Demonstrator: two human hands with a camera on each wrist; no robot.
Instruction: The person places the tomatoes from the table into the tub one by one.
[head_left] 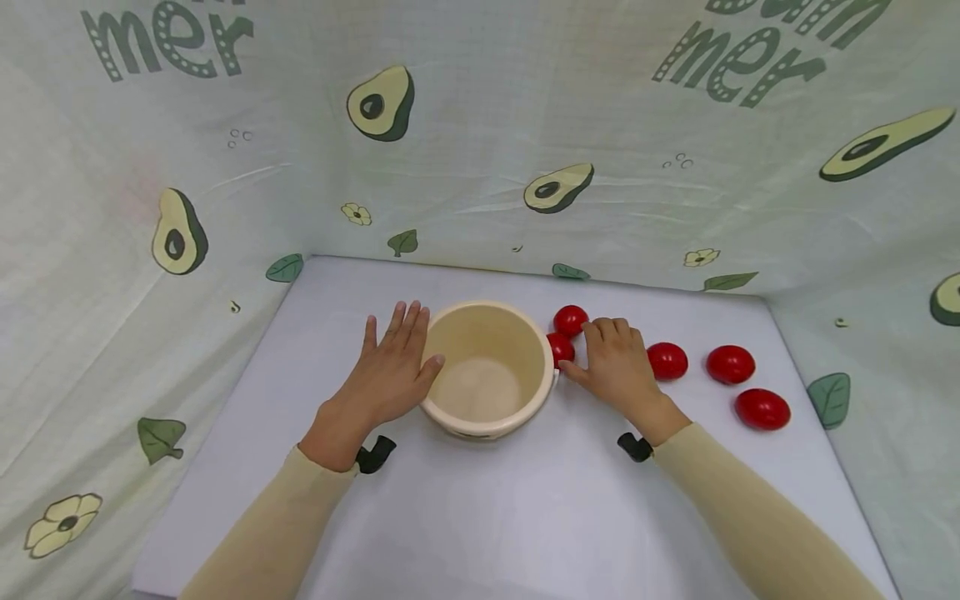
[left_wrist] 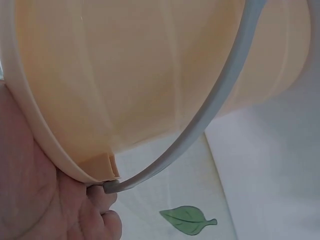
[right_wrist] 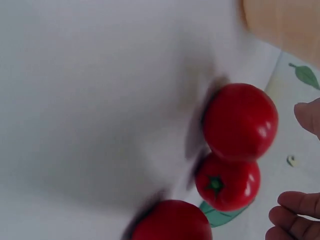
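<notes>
Resting flat with its fingers straight, the left hand (head_left: 390, 367) is pressing against the left side of the cream bucket (head_left: 487, 367), which is standing upright near the middle of the tabletop (head_left: 525, 517), toward its far edge. The right hand (head_left: 617, 367) is lying just right of the bucket, fingers relaxed and gripping nothing, fingertips reaching two red tomatoes (head_left: 566, 333) that are sitting one behind the other beside the rim. Three more tomatoes (head_left: 731, 364) are lying farther toward the right edge. An avocado-print cloth (head_left: 480, 150) is hanging behind.
</notes>
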